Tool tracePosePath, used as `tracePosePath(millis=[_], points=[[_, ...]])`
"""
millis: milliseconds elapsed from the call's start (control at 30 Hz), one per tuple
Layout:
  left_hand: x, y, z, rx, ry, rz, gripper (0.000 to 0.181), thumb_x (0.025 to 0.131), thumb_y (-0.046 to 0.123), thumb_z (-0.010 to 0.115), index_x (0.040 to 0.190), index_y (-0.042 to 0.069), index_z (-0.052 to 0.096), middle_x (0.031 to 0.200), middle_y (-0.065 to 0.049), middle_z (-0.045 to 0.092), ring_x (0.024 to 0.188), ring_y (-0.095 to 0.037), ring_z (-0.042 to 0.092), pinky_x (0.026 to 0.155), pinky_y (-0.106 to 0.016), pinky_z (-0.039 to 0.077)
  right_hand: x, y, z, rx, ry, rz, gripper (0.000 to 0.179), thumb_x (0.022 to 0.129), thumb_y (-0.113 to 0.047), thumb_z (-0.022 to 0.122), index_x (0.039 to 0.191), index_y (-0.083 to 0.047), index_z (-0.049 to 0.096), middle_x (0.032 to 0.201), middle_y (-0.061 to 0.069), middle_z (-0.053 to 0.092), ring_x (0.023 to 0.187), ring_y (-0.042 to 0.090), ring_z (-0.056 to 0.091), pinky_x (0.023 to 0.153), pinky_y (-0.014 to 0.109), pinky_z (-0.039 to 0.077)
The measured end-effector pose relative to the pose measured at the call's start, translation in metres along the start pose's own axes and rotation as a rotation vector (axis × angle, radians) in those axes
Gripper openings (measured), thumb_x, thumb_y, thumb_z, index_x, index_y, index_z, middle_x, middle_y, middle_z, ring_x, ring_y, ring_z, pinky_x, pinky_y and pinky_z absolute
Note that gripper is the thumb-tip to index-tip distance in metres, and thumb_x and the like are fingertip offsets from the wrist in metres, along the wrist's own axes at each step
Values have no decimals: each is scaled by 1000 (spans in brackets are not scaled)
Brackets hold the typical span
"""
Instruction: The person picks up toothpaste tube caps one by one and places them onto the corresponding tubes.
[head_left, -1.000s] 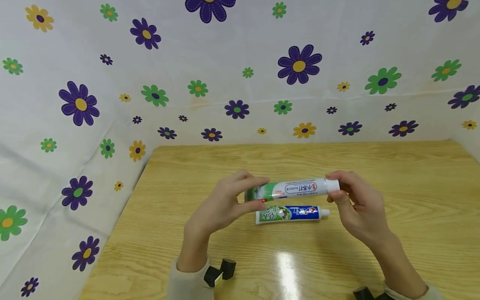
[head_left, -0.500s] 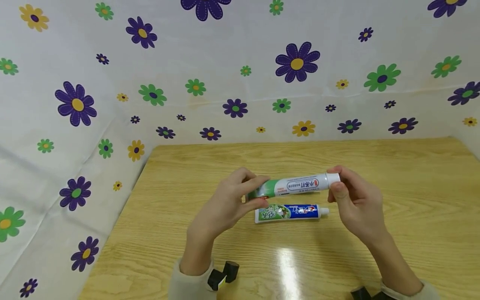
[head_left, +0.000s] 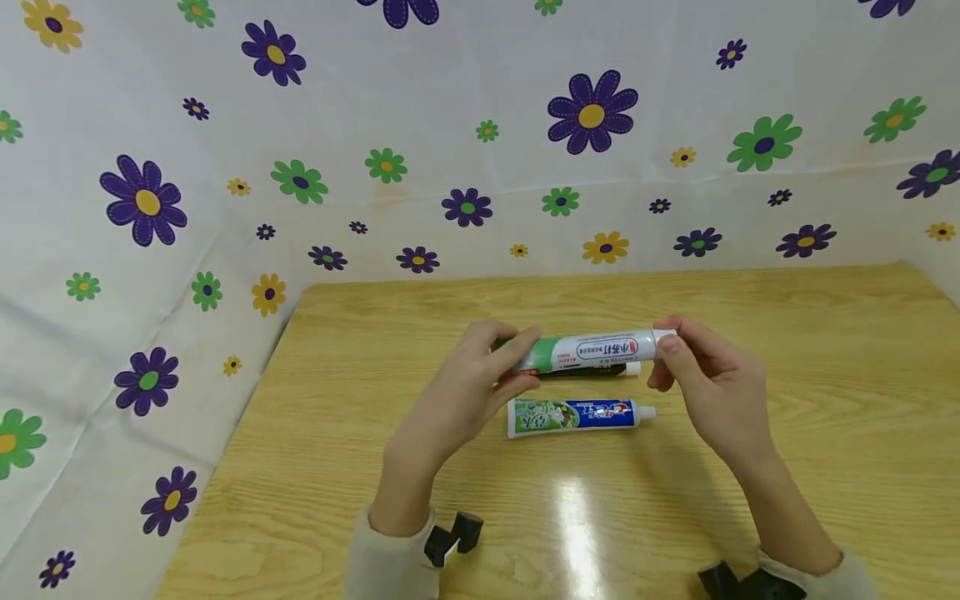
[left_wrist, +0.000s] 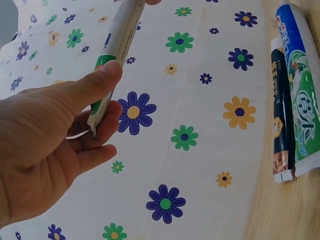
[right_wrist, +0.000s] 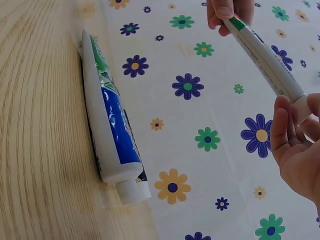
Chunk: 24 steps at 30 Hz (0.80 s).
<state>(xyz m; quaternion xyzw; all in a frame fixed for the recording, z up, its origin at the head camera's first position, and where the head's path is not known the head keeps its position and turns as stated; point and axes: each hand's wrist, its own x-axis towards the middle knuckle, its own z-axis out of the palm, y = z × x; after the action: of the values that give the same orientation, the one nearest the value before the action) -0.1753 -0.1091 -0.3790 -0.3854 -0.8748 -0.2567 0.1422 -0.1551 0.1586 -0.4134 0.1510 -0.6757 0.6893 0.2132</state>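
A white and green toothpaste tube [head_left: 600, 350] is held level above the table in the head view. My left hand [head_left: 450, 408] pinches its green tail end between thumb and fingers. At the other end, my right hand [head_left: 723, 400] grips the white cap, with its thumb on the near side. Below on the table lies a blue and green toothpaste tube [head_left: 573, 417], its white cap to the right. A black toothpaste tube [left_wrist: 281, 110] lies beside it in the left wrist view; in the head view the held tube hides most of it.
The wood-grain table [head_left: 360, 350] meets a white cloth [head_left: 435, 100] printed with flowers at the back and left. Black wrist mounts [head_left: 455, 537] sit at both sleeves. Light glares off the table's front part.
Both hands have carried the held tube slightly away from the blue and green one, so more of the black tube shows beneath. The head view has tilted slightly downward.
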Motion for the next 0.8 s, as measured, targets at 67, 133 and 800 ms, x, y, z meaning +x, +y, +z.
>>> tracePosePath(millis=[67,133,800], points=[[1,-2,0,10,-5,7,49,90,15,74,134,1,61,117,-14,59,103,-22,53,79,-27,53,1,0,-1,3,-11,10,17,98,5,54,109,15,64,77,5,68,62,12,61,61,18,55],[0,-5,0,18,-10,13,50,90,14,74,136,1,59,118,-14,59,104,-22,53,80,-27,54,1,0,-1,14,-22,15,19,99,4,54,110,15,63,81,5,69,63,13,63,62,19,56],[4,-20,12,95,-37,10,48,92,15,72,135,-1,59,119,-13,65,107,-23,60,86,-30,54,1,-6,4,-179,-42,171,41,107,-17,43,146,-4,47,110,-8,70,93,8,70,80,22,57]])
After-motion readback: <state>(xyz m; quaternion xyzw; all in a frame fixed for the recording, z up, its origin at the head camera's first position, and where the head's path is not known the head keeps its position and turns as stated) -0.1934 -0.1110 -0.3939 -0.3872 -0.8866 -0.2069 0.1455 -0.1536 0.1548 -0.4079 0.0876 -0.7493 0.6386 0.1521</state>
